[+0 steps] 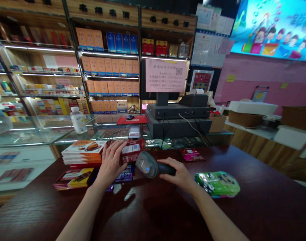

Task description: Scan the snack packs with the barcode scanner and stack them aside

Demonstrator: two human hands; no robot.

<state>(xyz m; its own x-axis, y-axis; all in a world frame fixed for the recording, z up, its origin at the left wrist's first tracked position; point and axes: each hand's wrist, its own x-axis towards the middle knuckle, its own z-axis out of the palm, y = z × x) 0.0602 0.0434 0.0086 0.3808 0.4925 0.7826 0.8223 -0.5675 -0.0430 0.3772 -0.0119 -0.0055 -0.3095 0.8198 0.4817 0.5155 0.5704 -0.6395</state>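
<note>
My left hand (112, 163) lies with its fingers stretched over the left end of a dark red chocolate packet (132, 151), whose barcode faces up. Orange and white Dove boxes (82, 150) are stacked just left of that hand. Below them sit yellow and maroon chocolate packets (74, 179), and purple packets (125, 174) show under the hand. My right hand (176, 174) is closed round the dark handle of a grey barcode scanner (147, 164). The scanner's head, with a blue light on it, points left near the red packet.
Green packets (218, 184) lie on the dark table (153, 214) to the right; a pink-red packet (191, 154) is farther back. Behind stand a cash register (178, 117), a glass counter (57, 132) and a white bottle (78, 120). Loaded shelves (110, 68) line the wall.
</note>
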